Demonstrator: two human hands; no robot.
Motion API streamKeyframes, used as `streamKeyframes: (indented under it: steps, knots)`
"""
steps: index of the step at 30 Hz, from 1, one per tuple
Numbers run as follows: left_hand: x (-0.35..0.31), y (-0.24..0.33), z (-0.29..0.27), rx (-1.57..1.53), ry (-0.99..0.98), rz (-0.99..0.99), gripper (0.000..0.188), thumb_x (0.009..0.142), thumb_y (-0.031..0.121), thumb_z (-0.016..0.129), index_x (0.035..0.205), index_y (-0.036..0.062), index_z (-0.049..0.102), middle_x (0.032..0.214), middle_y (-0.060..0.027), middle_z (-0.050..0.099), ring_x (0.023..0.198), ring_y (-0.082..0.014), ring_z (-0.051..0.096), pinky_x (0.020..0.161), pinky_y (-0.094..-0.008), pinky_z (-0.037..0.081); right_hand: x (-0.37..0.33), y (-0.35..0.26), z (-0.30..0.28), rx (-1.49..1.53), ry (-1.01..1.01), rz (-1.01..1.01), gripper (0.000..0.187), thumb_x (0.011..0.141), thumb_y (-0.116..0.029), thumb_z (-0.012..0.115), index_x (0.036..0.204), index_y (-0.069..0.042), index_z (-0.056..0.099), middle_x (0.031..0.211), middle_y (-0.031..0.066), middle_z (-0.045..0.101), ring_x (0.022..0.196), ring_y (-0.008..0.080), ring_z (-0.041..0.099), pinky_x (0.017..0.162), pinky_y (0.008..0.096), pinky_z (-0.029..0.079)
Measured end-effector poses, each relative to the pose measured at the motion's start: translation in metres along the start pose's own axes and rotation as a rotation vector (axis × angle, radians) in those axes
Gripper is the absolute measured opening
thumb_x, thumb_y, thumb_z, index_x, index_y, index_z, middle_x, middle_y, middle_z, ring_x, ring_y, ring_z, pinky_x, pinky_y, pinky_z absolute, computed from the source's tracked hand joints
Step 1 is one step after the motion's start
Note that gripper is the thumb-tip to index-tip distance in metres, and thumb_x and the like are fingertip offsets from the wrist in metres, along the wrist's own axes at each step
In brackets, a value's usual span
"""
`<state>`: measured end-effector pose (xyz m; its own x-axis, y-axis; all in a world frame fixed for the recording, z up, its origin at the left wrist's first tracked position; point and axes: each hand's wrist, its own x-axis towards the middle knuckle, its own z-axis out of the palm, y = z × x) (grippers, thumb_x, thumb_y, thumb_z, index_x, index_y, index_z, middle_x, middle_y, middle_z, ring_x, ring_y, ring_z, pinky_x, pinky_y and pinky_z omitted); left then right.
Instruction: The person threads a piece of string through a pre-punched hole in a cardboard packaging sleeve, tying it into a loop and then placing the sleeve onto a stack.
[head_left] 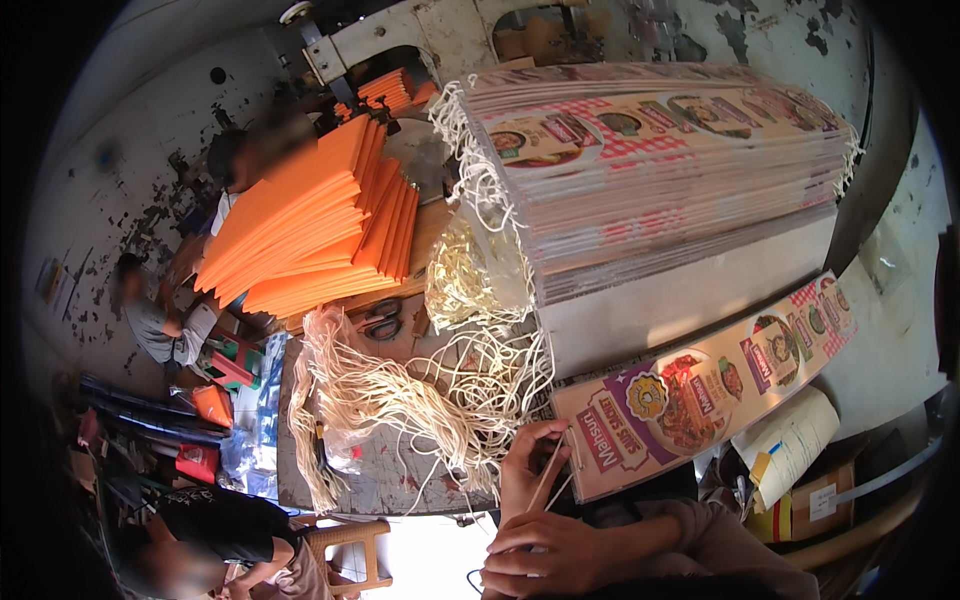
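A long printed plastic-covered sign (690, 400) with food pictures lies slanted in front of me, its left corner towards my hands. At that corner my left hand (533, 462) is closed, pinching a thin cream cord (546, 480) beside the sign's edge. Below it, my right hand (550, 555) is closed with its fingers curled, and the cord runs down to it. My right hand partly hides my left wrist. A tangled bundle of cream cords (440, 400) lies on the table just left of the sign.
Behind the sign stands a tall stack of similar signs (660, 190) with corded ends. Left are orange folded sheets (310, 220), black scissors (382, 318) and a clear bag (475, 270). A paper roll (790, 445) is at right. Other people sit left, one near a plastic stool (350, 555).
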<state>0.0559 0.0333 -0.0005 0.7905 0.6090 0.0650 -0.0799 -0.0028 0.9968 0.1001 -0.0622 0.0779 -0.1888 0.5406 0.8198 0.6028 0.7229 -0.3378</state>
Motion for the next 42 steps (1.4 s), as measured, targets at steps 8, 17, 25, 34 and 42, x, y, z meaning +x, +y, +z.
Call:
streamKeyframes:
  steps: [8,17,25,34,42]
  knots:
    - [-0.003,0.003,0.003,0.068,0.008,0.024,0.029,0.081,-0.006,0.06,0.108,0.0036,0.056,0.104,-0.0053,0.054,0.09,-0.0107,0.055,0.077,-0.0219,0.045,-0.001,-0.007,0.014,-0.045,-0.013,-0.068,0.028,0.067,-0.016,0.064,0.091,-0.002,0.06,0.097,0.0086,0.054,0.095,0.0259,0.051,0.081,0.042,0.044]
    - [0.0,0.001,0.002,0.201,0.034,0.211,0.018,0.08,-0.001,0.062,0.097,0.0051,0.063,0.103,-0.0062,0.058,0.086,-0.0143,0.06,0.071,-0.0244,0.05,-0.018,-0.007,-0.024,-0.12,0.263,0.235,0.017,0.067,-0.013,0.071,0.082,-0.009,0.065,0.086,0.0017,0.061,0.083,0.0225,0.056,0.074,0.0352,0.047]
    - [0.0,0.007,0.002,0.164,-0.036,0.158,0.022,0.081,-0.01,0.055,0.1,0.0001,0.059,0.11,-0.0095,0.052,0.096,-0.0147,0.057,0.081,-0.025,0.049,-0.031,-0.018,-0.052,-0.343,0.617,0.378,0.019,0.051,-0.002,0.065,0.068,-0.011,0.065,0.073,0.0013,0.061,0.072,0.0208,0.056,0.064,0.0308,0.045]
    - [-0.002,0.002,0.002,0.184,0.005,0.245,0.029,0.077,-0.011,0.058,0.102,0.0039,0.061,0.109,-0.0083,0.057,0.093,-0.0158,0.06,0.077,-0.0255,0.05,-0.032,-0.017,-0.057,-0.363,0.634,0.344,0.02,0.054,-0.001,0.065,0.073,-0.007,0.064,0.073,0.0043,0.06,0.071,0.0229,0.055,0.065,0.0319,0.044]
    - [-0.001,0.007,0.001,0.199,-0.038,0.238,0.029,0.078,-0.014,0.053,0.101,0.0017,0.059,0.111,-0.01,0.053,0.098,-0.0157,0.055,0.08,-0.0255,0.048,-0.034,-0.015,-0.057,-0.299,0.598,0.328,0.019,0.054,0.0,0.066,0.072,-0.007,0.064,0.073,0.0043,0.061,0.072,0.0221,0.056,0.065,0.0319,0.044]
